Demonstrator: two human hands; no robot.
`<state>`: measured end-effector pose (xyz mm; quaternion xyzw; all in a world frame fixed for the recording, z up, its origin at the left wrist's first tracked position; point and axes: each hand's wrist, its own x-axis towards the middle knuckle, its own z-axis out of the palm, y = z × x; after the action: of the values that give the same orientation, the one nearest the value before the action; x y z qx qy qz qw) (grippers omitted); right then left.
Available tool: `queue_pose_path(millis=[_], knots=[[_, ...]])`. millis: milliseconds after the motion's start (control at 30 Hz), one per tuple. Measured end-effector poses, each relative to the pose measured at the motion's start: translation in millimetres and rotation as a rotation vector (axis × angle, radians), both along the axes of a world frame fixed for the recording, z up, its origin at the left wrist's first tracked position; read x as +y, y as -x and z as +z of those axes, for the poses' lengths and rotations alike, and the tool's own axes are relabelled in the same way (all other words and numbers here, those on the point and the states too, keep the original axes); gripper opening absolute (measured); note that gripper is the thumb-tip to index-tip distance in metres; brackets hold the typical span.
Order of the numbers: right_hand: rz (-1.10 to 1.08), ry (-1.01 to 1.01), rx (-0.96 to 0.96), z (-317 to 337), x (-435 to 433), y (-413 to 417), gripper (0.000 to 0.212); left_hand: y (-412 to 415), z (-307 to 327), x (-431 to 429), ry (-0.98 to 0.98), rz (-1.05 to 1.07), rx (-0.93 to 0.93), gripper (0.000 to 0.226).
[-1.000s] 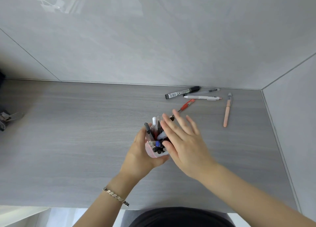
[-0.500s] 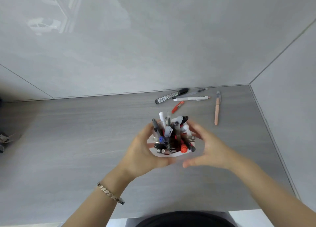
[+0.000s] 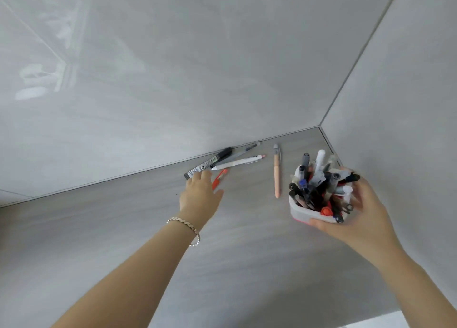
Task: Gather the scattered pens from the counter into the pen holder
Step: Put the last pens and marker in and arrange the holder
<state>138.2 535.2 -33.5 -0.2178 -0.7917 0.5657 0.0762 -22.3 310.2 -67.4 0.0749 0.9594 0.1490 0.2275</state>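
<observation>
The right hand (image 3: 356, 211) is wrapped around the pen holder (image 3: 303, 212), thumb under its near edge and fingers curled round the far side, clamped on it. The holder is white with a pink base, crammed with pens that bristle up and outward, and it sits close to the right wall, near the corner of the grey counter (image 3: 123, 241). Whether its base touches the counter or is lifted just off it, I cannot tell.

Over on the other side, the left hand (image 3: 199, 194) is stretched out flat toward the back wall, fingers loosely apart and holding nothing. Its fingertips are right at the red pen (image 3: 218, 180), which lies on the counter just beside the hand's right edge, partly covered by the fingers. Just beyond the fingertips lies the black marker (image 3: 210, 163), angled along the foot of the wall, with a white pen (image 3: 237, 162) beside it and a clear grey pen (image 3: 244, 149) tucked against the wall behind.

Between the two hands lies a peach-coloured pen (image 3: 277, 172), pointing away from the counter edge, nearer to the holder than to the left hand and touching neither. A thin bracelet (image 3: 185, 225) circles the left wrist.
</observation>
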Motion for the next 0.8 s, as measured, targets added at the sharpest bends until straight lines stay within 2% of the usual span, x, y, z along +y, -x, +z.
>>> queue_pose_path(millis=[100, 167, 233, 333, 433, 567, 700, 800], knots=[[-0.049, -0.03, 0.0, -1, 18, 3, 0.086, 4, -16, 11, 0.135, -0.024, -0.07, 0.027], [-0.076, -0.046, -0.005, -5, 29, 7, 0.087, 1, -18, 26, 0.199, -0.099, -0.116, 0.023], [-0.094, -0.035, 0.012, -7, 35, 11, 0.087, -6, -14, 47, 0.137, -0.142, -0.133, 0.022], [-0.12, -0.003, 0.033, -10, 41, 15, 0.083, -13, 3, 91, -0.105, -0.148, -0.108, 0.014], [-0.128, 0.047, 0.034, -14, 44, 15, 0.084, -2, 5, 132, -0.24, 0.004, -0.128, 0.018], [-0.14, 0.031, 0.03, -14, 42, 15, 0.082, 7, -15, 157, -0.141, 0.017, -0.139, 0.033], [-0.133, 0.021, 0.004, -14, 38, 10, 0.077, 0, -29, 149, -0.064, -0.08, -0.138, 0.023], [-0.101, 0.002, -0.01, -14, 34, 5, 0.077, -11, -20, 126, -0.176, -0.02, -0.234, 0.011]])
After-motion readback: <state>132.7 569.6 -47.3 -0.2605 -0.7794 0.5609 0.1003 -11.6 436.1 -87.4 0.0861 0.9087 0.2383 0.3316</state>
